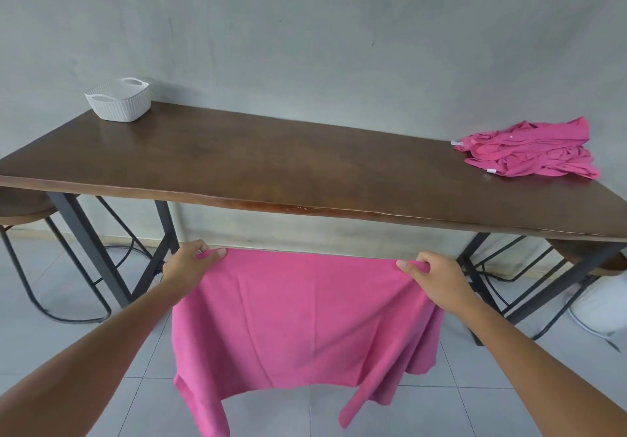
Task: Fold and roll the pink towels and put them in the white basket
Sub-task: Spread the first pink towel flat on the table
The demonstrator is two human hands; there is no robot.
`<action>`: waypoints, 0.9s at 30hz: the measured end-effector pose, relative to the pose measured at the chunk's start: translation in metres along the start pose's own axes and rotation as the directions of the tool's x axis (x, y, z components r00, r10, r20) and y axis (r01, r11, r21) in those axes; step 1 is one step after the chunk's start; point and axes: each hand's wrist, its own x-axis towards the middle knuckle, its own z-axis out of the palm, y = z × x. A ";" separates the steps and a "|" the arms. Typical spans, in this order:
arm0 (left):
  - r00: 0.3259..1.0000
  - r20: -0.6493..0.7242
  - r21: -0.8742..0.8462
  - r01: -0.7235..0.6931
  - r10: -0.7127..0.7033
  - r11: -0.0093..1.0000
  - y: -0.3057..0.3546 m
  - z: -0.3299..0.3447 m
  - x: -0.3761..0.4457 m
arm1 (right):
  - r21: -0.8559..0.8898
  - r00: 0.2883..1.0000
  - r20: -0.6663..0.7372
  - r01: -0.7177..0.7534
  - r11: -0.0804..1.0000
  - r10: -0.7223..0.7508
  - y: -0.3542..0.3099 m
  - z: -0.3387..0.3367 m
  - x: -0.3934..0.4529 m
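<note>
Pink towel [305,318] pinched by left hand [185,263] and right hand [437,275], brown table [271,165], grey wall [339,29]

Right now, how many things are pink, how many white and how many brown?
Pink: 2, the held towel and the towel pile; how many towels it holds is unclear.
White: 1, the basket.
Brown: 1, the table.
Total: 4
</note>
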 end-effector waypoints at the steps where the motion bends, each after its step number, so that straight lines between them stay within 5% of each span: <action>1: 1.000 -0.025 0.041 -0.002 0.003 0.999 -0.001 0.004 0.002 | 0.008 1.000 -0.007 -0.003 1.000 0.003 0.000 0.000 0.004; 15: 0.959 -0.105 0.335 -0.215 0.263 0.917 0.057 0.038 0.080 | 0.057 0.957 -0.291 0.037 0.998 -0.018 0.055 0.029 0.116; 21: 0.939 -0.116 0.457 -0.239 0.324 0.857 0.098 0.059 0.138 | -0.055 0.950 -0.306 0.043 0.998 -0.058 0.083 0.036 0.186; 27: 0.931 -0.116 0.559 -0.227 0.347 0.797 0.139 0.084 0.185 | 0.087 0.943 -0.331 -0.019 0.996 0.047 0.090 0.034 0.253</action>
